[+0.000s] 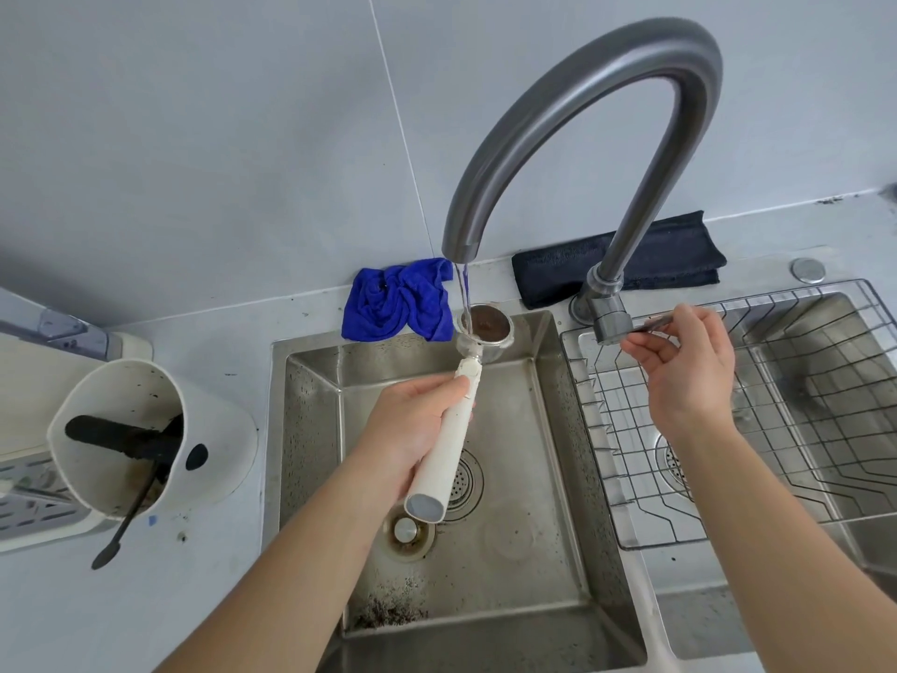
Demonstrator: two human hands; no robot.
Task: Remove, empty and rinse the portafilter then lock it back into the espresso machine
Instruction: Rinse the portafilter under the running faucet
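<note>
My left hand (412, 429) grips the white handle of the portafilter (449, 444) over the left sink basin (310, 429). Its metal basket (485, 327) is held upward at the basin's far edge, with brown coffee residue inside. A thin stream of water (463, 293) runs from the grey gooseneck faucet (582, 89) onto the basket's left rim. My right hand (689, 366) is raised beside the faucet base, thumb and fingers pinched on the thin faucet lever (655, 324).
A white knock box (145, 429) with a dark bar and a brush stands left of the sink. A blue cloth (395, 301) and a dark folded towel (670, 257) lie behind the sink. A wire rack (776, 405) sits over the right basin. Coffee grounds speckle the left basin's floor.
</note>
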